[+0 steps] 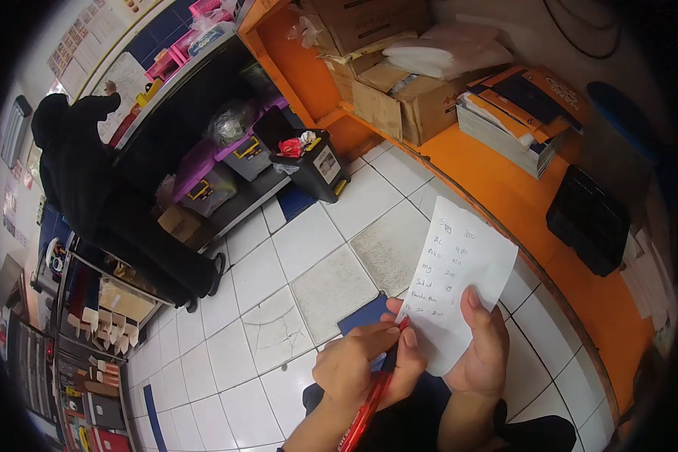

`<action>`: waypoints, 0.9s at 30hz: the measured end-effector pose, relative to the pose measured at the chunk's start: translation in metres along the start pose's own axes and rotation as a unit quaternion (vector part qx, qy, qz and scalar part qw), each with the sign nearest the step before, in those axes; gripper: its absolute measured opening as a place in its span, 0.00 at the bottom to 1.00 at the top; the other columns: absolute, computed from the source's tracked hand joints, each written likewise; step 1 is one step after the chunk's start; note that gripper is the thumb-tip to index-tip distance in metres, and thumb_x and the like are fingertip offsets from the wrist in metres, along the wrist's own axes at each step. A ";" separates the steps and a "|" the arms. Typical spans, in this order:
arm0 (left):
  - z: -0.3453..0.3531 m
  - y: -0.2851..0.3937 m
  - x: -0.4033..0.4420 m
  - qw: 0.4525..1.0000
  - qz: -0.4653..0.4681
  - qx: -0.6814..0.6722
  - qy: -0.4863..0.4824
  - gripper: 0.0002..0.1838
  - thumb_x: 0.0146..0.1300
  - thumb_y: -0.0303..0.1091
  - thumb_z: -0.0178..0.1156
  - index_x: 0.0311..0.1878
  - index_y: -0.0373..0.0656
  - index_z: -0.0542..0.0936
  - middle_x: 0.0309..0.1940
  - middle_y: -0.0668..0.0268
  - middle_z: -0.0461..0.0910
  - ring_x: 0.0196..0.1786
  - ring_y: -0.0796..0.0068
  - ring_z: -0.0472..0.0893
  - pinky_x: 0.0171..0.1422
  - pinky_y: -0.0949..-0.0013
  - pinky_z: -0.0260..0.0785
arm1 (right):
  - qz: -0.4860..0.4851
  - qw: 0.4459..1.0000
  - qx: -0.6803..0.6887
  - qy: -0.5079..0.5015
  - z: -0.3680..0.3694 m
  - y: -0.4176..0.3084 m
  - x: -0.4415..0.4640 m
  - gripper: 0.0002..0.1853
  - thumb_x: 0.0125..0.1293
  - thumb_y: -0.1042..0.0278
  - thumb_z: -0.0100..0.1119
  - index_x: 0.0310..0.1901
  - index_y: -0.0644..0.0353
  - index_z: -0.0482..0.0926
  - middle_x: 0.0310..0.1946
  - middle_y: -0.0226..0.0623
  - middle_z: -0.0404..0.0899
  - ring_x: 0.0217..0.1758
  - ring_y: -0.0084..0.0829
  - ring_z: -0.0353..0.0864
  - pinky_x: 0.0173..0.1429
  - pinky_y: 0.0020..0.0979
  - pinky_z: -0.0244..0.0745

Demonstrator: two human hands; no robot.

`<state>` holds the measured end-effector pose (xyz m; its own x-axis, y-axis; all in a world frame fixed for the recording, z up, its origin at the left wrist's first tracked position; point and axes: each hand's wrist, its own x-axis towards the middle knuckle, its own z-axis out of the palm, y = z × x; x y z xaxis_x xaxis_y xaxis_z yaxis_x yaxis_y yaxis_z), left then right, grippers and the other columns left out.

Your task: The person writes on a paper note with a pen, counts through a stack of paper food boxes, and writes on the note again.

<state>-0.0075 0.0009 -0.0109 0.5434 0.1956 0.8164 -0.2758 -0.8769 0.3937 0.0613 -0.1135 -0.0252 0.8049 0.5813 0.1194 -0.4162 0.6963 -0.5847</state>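
My left hand (365, 365) is closed around a red pen (368, 414), with its tip against the lower left part of a white sheet of paper (471, 256). Handwritten words and numbers run down the sheet in several lines. My right hand (484, 350) holds that paper from below, the thumb pressed on its front and the fingers behind it. Some of those fingertips show past the paper's left edge, close to the pen tip. The sheet is tilted and slightly curved.
An orange shelf (497, 181) on the right bears cardboard boxes (429, 102), stacked booklets (505, 135) and a black tray (589, 218). A black bin (316, 169) stands on the white tiled floor (267, 331). At left, a person in dark clothes (105, 181) reaches toward a wall sheet.
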 end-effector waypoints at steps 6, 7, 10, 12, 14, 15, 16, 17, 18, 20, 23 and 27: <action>0.002 0.000 -0.006 0.999 -0.028 0.009 0.026 0.14 0.49 0.27 0.78 0.33 0.43 0.79 0.25 0.64 0.86 0.26 0.72 0.88 0.30 0.76 0.78 | 0.004 1.000 0.005 -0.014 -0.002 0.000 0.000 0.36 0.77 0.48 0.47 0.71 0.74 0.57 0.57 0.62 0.76 0.60 0.53 0.83 0.64 0.49 0.81; 0.000 0.003 -0.004 0.999 -0.014 0.028 0.014 0.14 0.48 0.26 0.78 0.33 0.43 0.79 0.25 0.64 0.86 0.26 0.72 0.88 0.29 0.75 0.78 | 0.004 1.000 0.005 -0.015 -0.003 0.000 -0.001 0.36 0.77 0.48 0.47 0.71 0.74 0.57 0.57 0.62 0.76 0.60 0.53 0.83 0.64 0.49 0.81; -0.003 0.007 0.001 0.999 0.036 0.017 -0.016 0.12 0.55 0.26 0.72 0.33 0.34 0.75 0.23 0.54 0.85 0.24 0.70 0.87 0.31 0.73 0.79 | 0.005 0.999 0.032 -0.037 -0.003 -0.001 -0.001 0.36 0.77 0.48 0.47 0.72 0.73 0.56 0.59 0.62 0.75 0.62 0.54 0.82 0.64 0.50 0.81; -0.002 0.006 0.000 0.999 0.027 0.017 -0.014 0.13 0.55 0.26 0.72 0.33 0.34 0.75 0.23 0.54 0.85 0.24 0.70 0.87 0.31 0.73 0.79 | 0.004 0.999 -0.044 -0.001 0.002 -0.002 -0.001 0.39 0.77 0.42 0.42 0.73 0.71 0.52 0.58 0.63 0.72 0.59 0.61 0.82 0.61 0.59 0.81; 0.000 0.003 -0.001 1.000 0.018 0.019 -0.011 0.13 0.54 0.26 0.73 0.32 0.35 0.75 0.23 0.54 0.84 0.24 0.70 0.87 0.30 0.73 0.79 | 0.003 0.999 -0.044 -0.001 0.001 -0.001 -0.001 0.39 0.77 0.42 0.42 0.73 0.70 0.52 0.58 0.63 0.72 0.59 0.60 0.82 0.61 0.59 0.81; 0.001 0.002 -0.001 1.000 0.023 0.013 -0.006 0.13 0.54 0.27 0.73 0.32 0.35 0.75 0.22 0.55 0.84 0.23 0.70 0.87 0.30 0.73 0.78 | 0.003 0.999 -0.044 -0.001 0.001 -0.001 -0.001 0.39 0.77 0.42 0.42 0.73 0.70 0.53 0.58 0.62 0.72 0.59 0.60 0.81 0.62 0.59 0.80; 0.002 0.001 -0.001 1.000 0.027 0.006 0.000 0.14 0.54 0.27 0.73 0.32 0.35 0.75 0.22 0.55 0.84 0.23 0.70 0.86 0.30 0.73 0.78 | 0.003 0.999 -0.045 0.000 0.001 -0.001 -0.001 0.39 0.77 0.42 0.42 0.73 0.70 0.53 0.58 0.62 0.72 0.59 0.60 0.81 0.62 0.59 0.80; 0.002 0.002 0.000 1.000 0.027 0.006 0.000 0.14 0.54 0.27 0.73 0.32 0.35 0.75 0.22 0.55 0.84 0.23 0.70 0.86 0.30 0.73 0.78 | -0.001 0.999 -0.048 0.001 0.001 -0.001 -0.001 0.38 0.77 0.42 0.42 0.73 0.70 0.53 0.58 0.62 0.72 0.59 0.60 0.81 0.62 0.59 0.80; 0.000 0.004 0.002 0.999 0.023 0.019 -0.012 0.13 0.55 0.27 0.73 0.32 0.35 0.75 0.22 0.56 0.84 0.23 0.71 0.86 0.30 0.74 0.78 | -0.004 0.999 -0.051 0.002 0.001 0.000 -0.001 0.38 0.77 0.43 0.42 0.73 0.70 0.54 0.58 0.62 0.72 0.59 0.60 0.81 0.62 0.59 0.80; -0.001 0.005 0.003 0.999 0.019 0.032 -0.024 0.13 0.55 0.27 0.72 0.32 0.35 0.74 0.21 0.56 0.84 0.23 0.71 0.86 0.30 0.74 0.78 | -0.007 1.000 -0.021 -0.013 -0.003 0.001 -0.001 0.37 0.77 0.46 0.45 0.72 0.72 0.55 0.59 0.62 0.73 0.61 0.58 0.81 0.64 0.55 0.80; -0.002 0.004 0.003 0.999 0.031 0.034 -0.022 0.13 0.55 0.27 0.72 0.32 0.36 0.75 0.21 0.57 0.84 0.23 0.72 0.87 0.30 0.74 0.78 | -0.006 1.000 -0.018 -0.013 -0.001 0.001 -0.001 0.36 0.78 0.47 0.45 0.72 0.73 0.55 0.59 0.62 0.74 0.61 0.58 0.81 0.63 0.55 0.80; -0.002 0.005 0.002 0.999 0.014 0.022 -0.018 0.13 0.54 0.26 0.72 0.32 0.36 0.75 0.21 0.58 0.84 0.23 0.70 0.87 0.30 0.72 0.79 | -0.004 0.999 -0.034 -0.004 0.002 -0.001 -0.002 0.36 0.78 0.46 0.42 0.72 0.73 0.54 0.58 0.62 0.72 0.59 0.60 0.81 0.61 0.59 0.81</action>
<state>-0.0094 -0.0025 -0.0060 0.5634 0.1550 0.8115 -0.2565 -0.9009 0.3502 0.0592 -0.1142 -0.0231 0.8043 0.5798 0.1303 -0.3799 0.6703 -0.6374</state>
